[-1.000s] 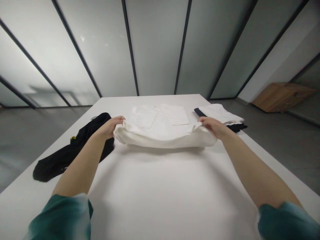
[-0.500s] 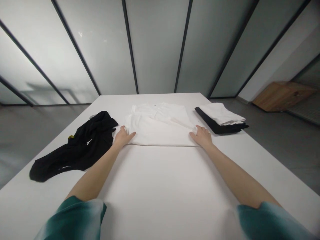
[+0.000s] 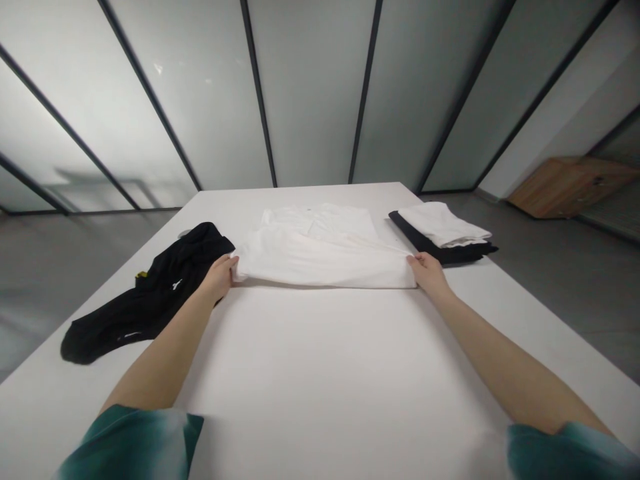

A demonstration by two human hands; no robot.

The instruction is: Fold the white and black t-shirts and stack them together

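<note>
A white cloth garment (image 3: pixel 325 257) lies spread across the middle of the table, its near edge pulled fairly straight and its far part wrinkled. My left hand (image 3: pixel 220 275) pinches the garment's left side, close beside a crumpled black garment (image 3: pixel 165 293). At the opposite side, my right hand (image 3: pixel 426 268) grips the white garment's right edge between thumb and fingers. Just beyond my right hand sits a folded white cloth (image 3: pixel 443 223) on top of a folded black cloth (image 3: pixel 463 255).
The white table (image 3: pixel 320 373) narrows toward a frosted glass partition (image 3: pixel 310 93) with dark frames. A wooden cabinet (image 3: pixel 565 187) stands on the floor at the right. Something small and yellow (image 3: pixel 142 275) shows at the black garment's left edge.
My hands have moved apart, left hand leftward and right hand rightward, and both have closed on the white garment's sides. Its near part is now stretched wider.
</note>
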